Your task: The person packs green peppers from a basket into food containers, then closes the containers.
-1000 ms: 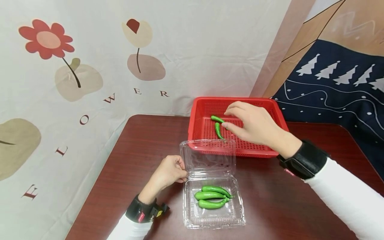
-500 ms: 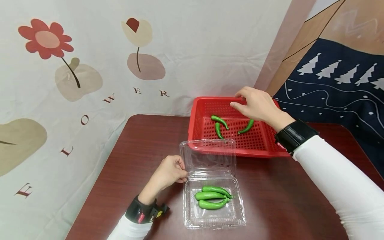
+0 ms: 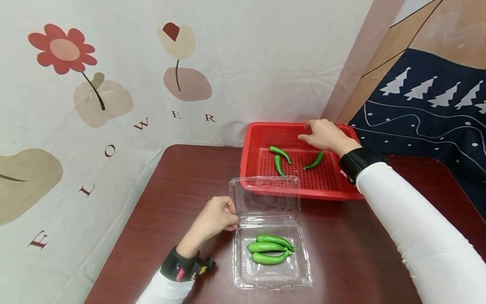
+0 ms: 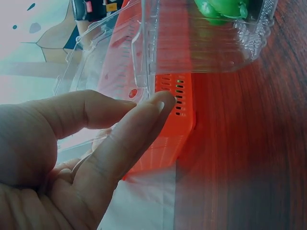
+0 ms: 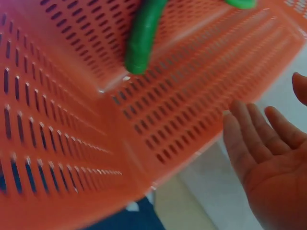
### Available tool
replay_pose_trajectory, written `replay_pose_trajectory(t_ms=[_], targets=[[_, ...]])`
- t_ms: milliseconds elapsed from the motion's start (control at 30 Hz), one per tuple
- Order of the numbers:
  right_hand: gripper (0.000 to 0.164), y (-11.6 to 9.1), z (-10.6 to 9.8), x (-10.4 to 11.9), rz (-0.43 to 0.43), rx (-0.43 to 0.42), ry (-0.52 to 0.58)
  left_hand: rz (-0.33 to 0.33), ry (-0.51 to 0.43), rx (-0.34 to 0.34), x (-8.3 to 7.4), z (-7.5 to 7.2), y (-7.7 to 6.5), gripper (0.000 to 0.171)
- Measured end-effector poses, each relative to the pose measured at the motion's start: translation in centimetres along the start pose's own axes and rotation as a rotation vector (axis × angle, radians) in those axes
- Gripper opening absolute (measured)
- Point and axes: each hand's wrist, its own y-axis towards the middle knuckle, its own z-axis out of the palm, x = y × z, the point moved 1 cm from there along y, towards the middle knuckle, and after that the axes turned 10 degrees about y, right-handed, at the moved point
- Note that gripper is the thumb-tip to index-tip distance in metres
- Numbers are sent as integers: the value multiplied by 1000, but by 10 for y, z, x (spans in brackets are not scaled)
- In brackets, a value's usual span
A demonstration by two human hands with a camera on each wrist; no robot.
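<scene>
My left hand pinches the hinge edge of a clear plastic clamshell container, whose lid stands raised. In the left wrist view, thumb and forefinger meet at that edge. Several green chili peppers lie side by side in the container's base. Above the far right part of a red plastic basket is my right hand, empty, with its fingers extended in the right wrist view. Nearest to it is a green chili pepper on the basket floor.
Two more chili peppers lie in the basket's left half. The basket stands at the back of the dark brown wooden table, against a printed cloth backdrop. The raised lid overlaps the basket's front rim in the head view.
My right hand has moved right and away from the left peppers, then lowered over the basket's far right side, uncovering a third pepper. My left hand stays at the container's hinge.
</scene>
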Motion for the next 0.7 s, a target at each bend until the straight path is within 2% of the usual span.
replay_pose_trajectory(t_ms=[233,467,700], targets=[[33,12,16,-22,131,121,-40,4,7,2,1,-1,0,19],[29,10,23,-35,304,239,-66,-1,32,-4,1,0,1,19],[25,8,29,-43,328,251,-28,6,18,4,1,0,1,19]])
